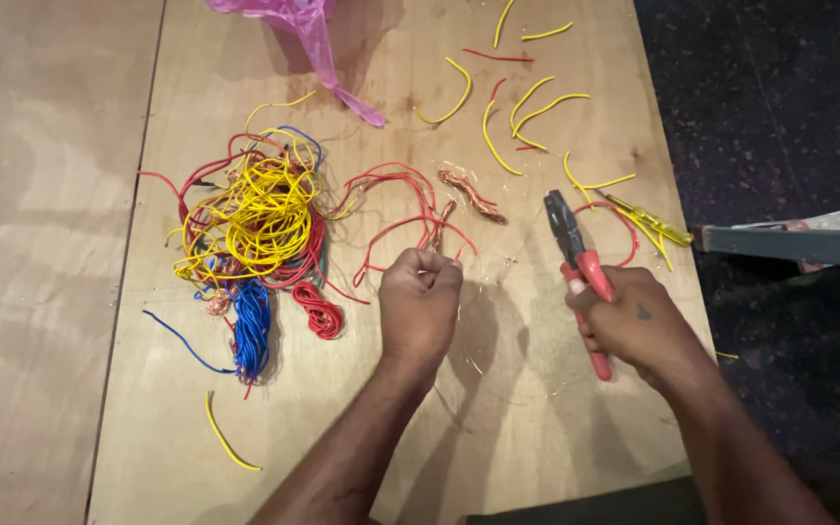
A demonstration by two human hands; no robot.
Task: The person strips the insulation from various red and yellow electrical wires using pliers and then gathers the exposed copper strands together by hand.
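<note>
Wire tangle [255,228] far L on board [167,457], L hand [420,306] clenched on red wire [410,224] w/ bare copper end, R hand [634,326] gripping pliers [576,258], jaws near-shut: prob risk = copper strands snapping or pricking fingers if yanked.

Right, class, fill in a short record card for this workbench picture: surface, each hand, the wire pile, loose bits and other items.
Surface: plywood board
Left hand: closed on a twisted bare copper strand
Right hand: grips red-handled pliers, nose pointing away
Wire pile: tangled yellow, red and blue wires, left of the hands
Loose bits: yellow offcuts at the far side
Other items: yellow screwdriver, pink plastic bag
</note>
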